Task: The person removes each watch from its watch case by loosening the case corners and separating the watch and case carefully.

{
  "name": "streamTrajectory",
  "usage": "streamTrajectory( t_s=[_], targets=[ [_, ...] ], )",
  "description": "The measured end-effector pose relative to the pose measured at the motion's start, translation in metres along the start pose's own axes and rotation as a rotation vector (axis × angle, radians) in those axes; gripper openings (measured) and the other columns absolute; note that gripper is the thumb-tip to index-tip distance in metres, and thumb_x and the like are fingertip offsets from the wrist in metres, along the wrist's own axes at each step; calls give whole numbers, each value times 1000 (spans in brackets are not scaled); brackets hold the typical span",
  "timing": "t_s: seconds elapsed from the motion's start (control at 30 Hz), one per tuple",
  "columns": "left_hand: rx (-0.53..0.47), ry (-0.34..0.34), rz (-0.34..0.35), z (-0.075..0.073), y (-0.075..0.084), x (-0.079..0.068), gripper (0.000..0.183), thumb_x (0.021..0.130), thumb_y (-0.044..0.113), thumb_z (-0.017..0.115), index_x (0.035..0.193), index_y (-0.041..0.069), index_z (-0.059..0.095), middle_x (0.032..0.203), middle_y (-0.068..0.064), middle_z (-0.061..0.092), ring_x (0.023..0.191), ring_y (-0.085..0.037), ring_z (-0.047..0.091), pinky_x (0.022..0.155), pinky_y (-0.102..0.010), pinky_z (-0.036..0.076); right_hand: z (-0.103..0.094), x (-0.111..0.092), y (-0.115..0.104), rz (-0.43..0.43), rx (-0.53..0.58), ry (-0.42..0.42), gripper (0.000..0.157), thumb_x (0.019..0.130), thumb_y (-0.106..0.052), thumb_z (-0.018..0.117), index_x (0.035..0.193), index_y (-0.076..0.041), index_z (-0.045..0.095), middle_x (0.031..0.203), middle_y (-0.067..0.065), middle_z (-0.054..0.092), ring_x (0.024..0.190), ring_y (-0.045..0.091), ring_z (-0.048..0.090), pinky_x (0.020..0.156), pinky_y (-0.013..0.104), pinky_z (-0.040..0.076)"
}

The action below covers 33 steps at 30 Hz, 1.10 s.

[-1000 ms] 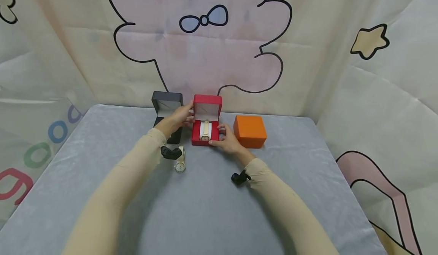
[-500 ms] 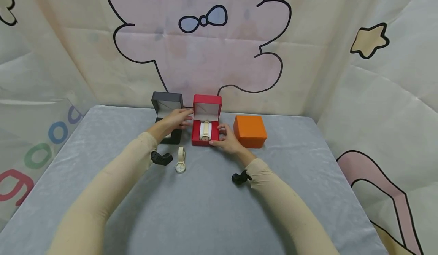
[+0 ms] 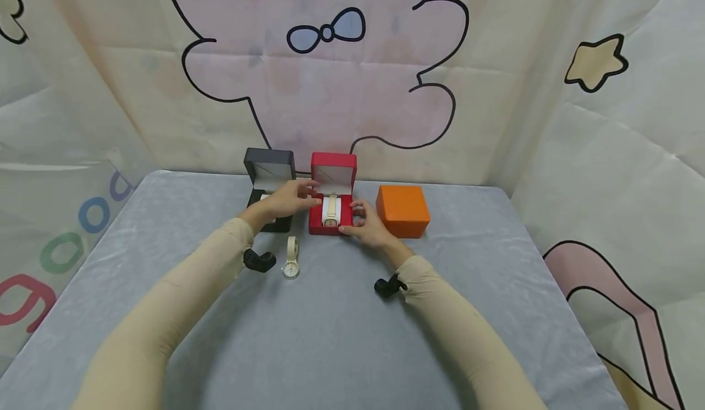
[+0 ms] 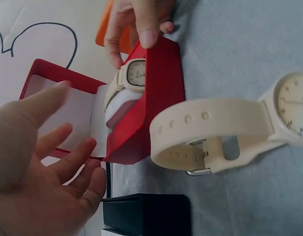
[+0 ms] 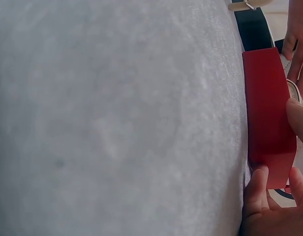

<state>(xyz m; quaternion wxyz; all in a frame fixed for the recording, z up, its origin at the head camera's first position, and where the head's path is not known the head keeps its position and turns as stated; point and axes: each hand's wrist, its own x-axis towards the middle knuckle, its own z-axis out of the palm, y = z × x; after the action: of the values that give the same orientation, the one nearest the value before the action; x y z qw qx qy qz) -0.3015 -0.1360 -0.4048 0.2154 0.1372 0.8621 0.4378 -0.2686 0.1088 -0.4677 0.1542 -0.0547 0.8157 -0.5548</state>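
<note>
A red watch box stands at the back of the table with its lid up. In it a cream watch with a squarish dial is wrapped round a white cushion. My left hand reaches over the box's left edge, fingers spread and apart from the watch, holding nothing. At the box's front right corner my right hand grips the base, thumb on the front rim and fingers along the side. A second cream watch with a round dial lies on the table in front, strap buckled.
Left of the red box stands an open dark grey watch box, partly hidden behind my left hand. A closed orange box sits just right of my right hand. A printed curtain hangs behind the table.
My left hand drew back from the red lid's left side, then moved right and down over the box's left edge. The right hand keeps its grip on the red box.
</note>
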Motion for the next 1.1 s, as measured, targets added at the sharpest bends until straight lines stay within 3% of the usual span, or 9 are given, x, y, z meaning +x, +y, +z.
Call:
streamTrajectory(
  t_s=[0.17, 0.37, 0.7, 0.87, 1.1],
  targets=[
    [152, -75, 80, 2, 1, 4, 70, 96, 18, 69, 156, 7, 36, 159, -20, 39, 148, -45, 31, 120, -61, 29, -1, 1, -1, -15, 1, -2, 58, 92, -10, 74, 137, -11, 38, 146, 20, 48, 89, 20, 55, 70, 23, 47],
    [261, -81, 91, 7, 0, 12, 71, 92, 10, 71, 155, 5, 38, 159, -20, 39, 144, -44, 38, 118, -56, 36, 0, 1, 0, -58, 23, -12, 58, 92, -5, 72, 138, -6, 37, 144, 25, 49, 82, 17, 56, 68, 22, 45],
    [411, -77, 73, 12, 4, 23, 80, 87, 29, 80, 153, 4, 42, 157, -19, 43, 145, -36, 39, 121, -53, 32, -1, 0, -4, -53, -8, -17, 58, 93, -7, 71, 139, -7, 36, 146, 25, 48, 84, 17, 56, 69, 21, 45],
    [424, -72, 57, 11, 1, 26, 85, 85, 36, 82, 153, 5, 43, 158, -19, 39, 145, -37, 35, 120, -55, 32, -1, 0, -5, -59, -7, -13, 58, 93, -6, 72, 139, -6, 36, 146, 24, 48, 83, 17, 55, 69, 20, 45],
    [419, -93, 28, 14, -3, 26, 89, 85, 34, 81, 157, 8, 35, 159, -20, 30, 146, -39, 29, 120, -57, 31, -1, 1, 0, -61, -6, -15, 59, 92, -6, 72, 138, -7, 36, 146, 24, 48, 84, 18, 56, 70, 20, 46]
  ],
)
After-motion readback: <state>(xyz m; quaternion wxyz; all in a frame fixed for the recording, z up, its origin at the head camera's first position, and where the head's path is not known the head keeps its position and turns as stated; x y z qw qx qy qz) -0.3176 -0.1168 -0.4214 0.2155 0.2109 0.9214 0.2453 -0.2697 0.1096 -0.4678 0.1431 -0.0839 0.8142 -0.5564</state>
